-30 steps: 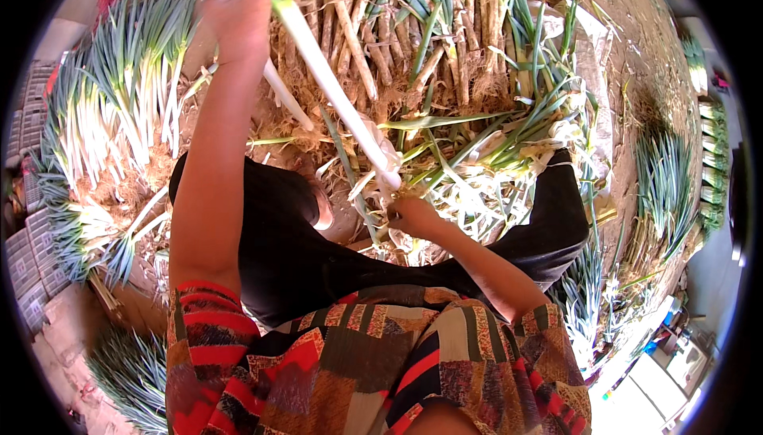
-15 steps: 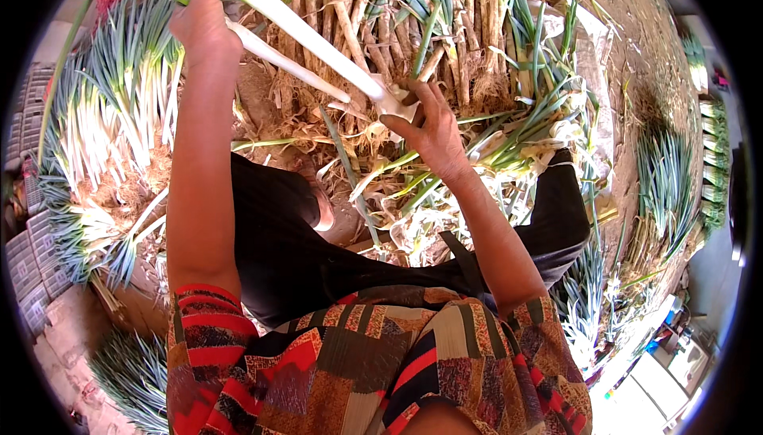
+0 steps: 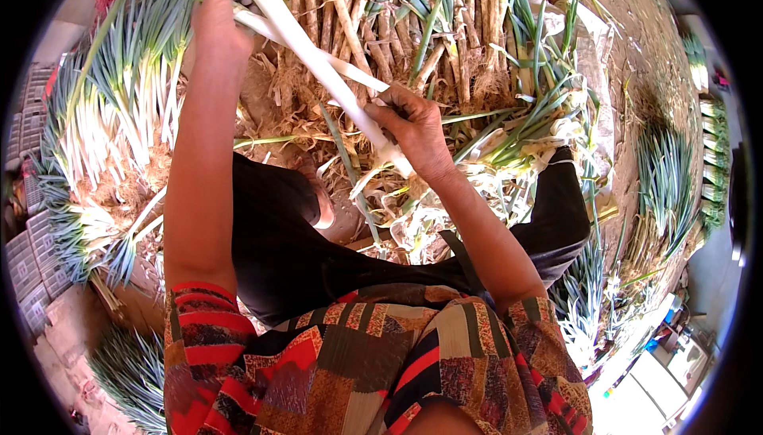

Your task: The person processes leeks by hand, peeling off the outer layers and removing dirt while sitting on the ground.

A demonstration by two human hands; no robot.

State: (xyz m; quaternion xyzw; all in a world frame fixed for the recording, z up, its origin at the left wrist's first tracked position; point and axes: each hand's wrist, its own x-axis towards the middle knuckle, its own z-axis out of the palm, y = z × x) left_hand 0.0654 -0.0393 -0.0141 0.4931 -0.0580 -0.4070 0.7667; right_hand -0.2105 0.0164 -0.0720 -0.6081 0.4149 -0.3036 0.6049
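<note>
My left hand (image 3: 222,22), at the upper left, is closed round two green onions just where the white stalks turn to leaf. The thicker green onion (image 3: 310,54) slants down to the right, its root end over the peelings. Behind it crosses a thinner stalk (image 3: 358,74), whose tip reaches the fingers of my right hand (image 3: 415,127). That hand is closed in a pinch against the lower part of the white stalks. Its fingertips are partly hidden, so exactly which layer they grip does not show.
Unpeeled green onions (image 3: 389,34) with brown stalks lie in a row ahead. Peeled ones (image 3: 119,109) are heaped at the left. Loose peelings (image 3: 421,220) cover the ground between my legs. More bundles (image 3: 664,189) lie at the right.
The thick stalk's root end has swung down and nearer me, now crossing over the thinner one. My left hand has shifted slightly right; my right hand moved left and its fingers have closed.
</note>
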